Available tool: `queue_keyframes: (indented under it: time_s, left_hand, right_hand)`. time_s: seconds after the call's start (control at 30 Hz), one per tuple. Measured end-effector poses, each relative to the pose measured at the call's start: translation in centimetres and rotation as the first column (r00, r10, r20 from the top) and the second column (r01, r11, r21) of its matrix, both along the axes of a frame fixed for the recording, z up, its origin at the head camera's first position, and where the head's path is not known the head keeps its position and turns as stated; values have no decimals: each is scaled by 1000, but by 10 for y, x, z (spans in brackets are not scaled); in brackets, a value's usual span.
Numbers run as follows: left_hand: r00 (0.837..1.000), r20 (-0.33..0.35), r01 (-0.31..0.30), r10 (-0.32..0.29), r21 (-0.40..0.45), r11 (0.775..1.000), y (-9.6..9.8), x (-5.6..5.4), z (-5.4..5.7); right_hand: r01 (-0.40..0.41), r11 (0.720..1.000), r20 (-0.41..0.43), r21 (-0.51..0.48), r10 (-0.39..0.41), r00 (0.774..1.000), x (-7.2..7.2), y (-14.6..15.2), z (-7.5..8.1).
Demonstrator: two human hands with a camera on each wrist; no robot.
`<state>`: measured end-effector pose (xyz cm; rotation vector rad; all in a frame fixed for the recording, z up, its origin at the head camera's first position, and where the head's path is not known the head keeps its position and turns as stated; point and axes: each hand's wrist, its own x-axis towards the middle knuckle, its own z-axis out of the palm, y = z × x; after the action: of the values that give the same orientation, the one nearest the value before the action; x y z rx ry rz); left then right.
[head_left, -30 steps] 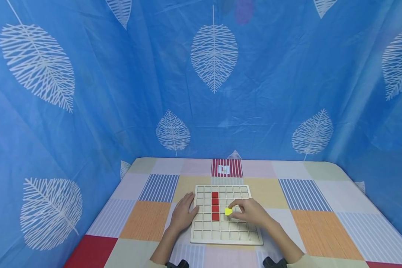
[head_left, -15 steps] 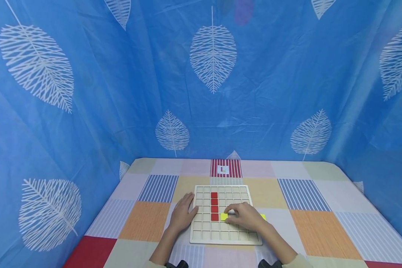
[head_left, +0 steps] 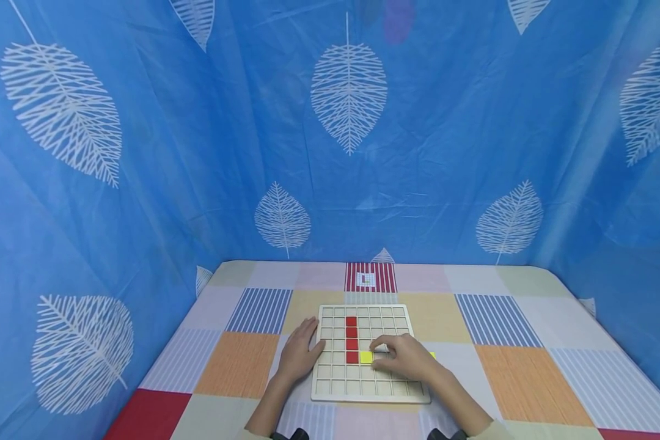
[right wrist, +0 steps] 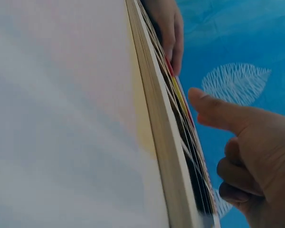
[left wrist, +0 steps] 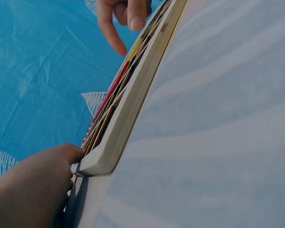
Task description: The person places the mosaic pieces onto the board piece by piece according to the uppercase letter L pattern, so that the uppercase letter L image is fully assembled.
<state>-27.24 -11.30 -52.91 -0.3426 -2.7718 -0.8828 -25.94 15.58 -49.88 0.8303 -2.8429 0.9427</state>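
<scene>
A pale wooden grid board (head_left: 370,394) lies flat before me. One column of red square tiles (head_left: 351,333) sits in its cells. Right beside the lowest red one, a yellow square tile (head_left: 365,357) lies flat in a cell. My right hand (head_left: 404,355) hovers over the board at that yellow tile, thumb and index finger parted; the right wrist view shows nothing between them. My left hand (head_left: 298,353) rests along the board's left edge, fingers extended and thumb on the rim (left wrist: 97,164). Another yellow piece (head_left: 432,355) peeks out behind my right hand, mostly hidden.
A small card (head_left: 366,279) with a printed grid and a coloured figure lies at the table's far side. The patchwork tablecloth (head_left: 517,379) covers the table. Blue leaf-patterned curtains (head_left: 434,153) stand behind it and at both sides.
My right hand has brought the yellow tile down and left, into the cell beside the lowest red tile, and let it go. My left hand has stayed at the board's edge.
</scene>
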Motion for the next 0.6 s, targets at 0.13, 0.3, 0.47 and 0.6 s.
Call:
queue_keyframes:
  time_s: [0.13,0.3,0.47,0.6]
  left_hand:
    - [1000,2,-9,9,-6,1000,1,0,0]
    - [1000,7,-19,20,-24,1000,2,-1,-1]
    - [1000,5,-17,17,-27,999,1,-2,-2]
    - [1000,7,-16,16,-31,999,1,-2,-2]
  right_hand:
    - [33,998,8,-59,-32,999,-1,22,2]
    - [86,990,20,-108,-85,996,0,56,3]
    - [138,985,49,-107,-133,990,4,85,2]
    - [171,983,98,-74,-164,982,7,100,-2]
